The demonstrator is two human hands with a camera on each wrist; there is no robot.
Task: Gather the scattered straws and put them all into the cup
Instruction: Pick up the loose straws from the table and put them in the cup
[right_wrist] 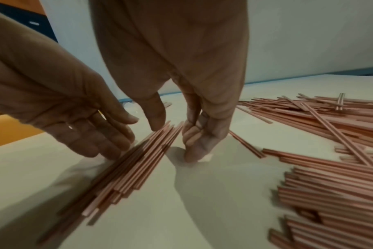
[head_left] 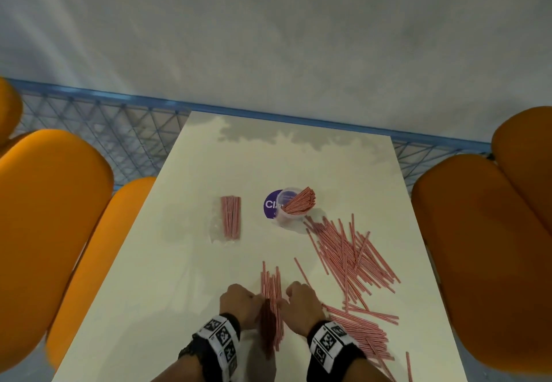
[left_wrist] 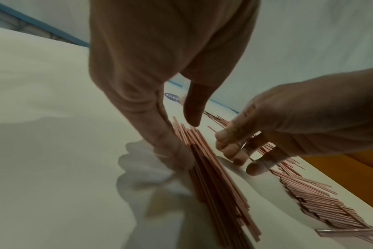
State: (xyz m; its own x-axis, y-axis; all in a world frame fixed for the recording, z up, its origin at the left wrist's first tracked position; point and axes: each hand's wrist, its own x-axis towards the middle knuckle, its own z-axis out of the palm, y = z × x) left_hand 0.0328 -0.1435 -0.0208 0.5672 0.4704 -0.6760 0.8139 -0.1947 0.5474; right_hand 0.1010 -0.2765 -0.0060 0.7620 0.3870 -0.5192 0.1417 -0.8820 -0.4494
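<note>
A clear plastic cup stands mid-table with a bunch of pink-striped straws leaning in it. Near the table's front edge a bundle of straws lies lengthwise between my hands. My left hand presses straight fingers against the bundle's left side. My right hand stands on the right side, with bent fingers tipping the table a little apart from the bundle and its thumb over the straw tips. Many loose straws lie scattered at the right.
A clear packet of straws lies left of the cup, and a round purple sticker sits beside it. Another heap of straws lies by my right wrist. Orange chairs flank the white table.
</note>
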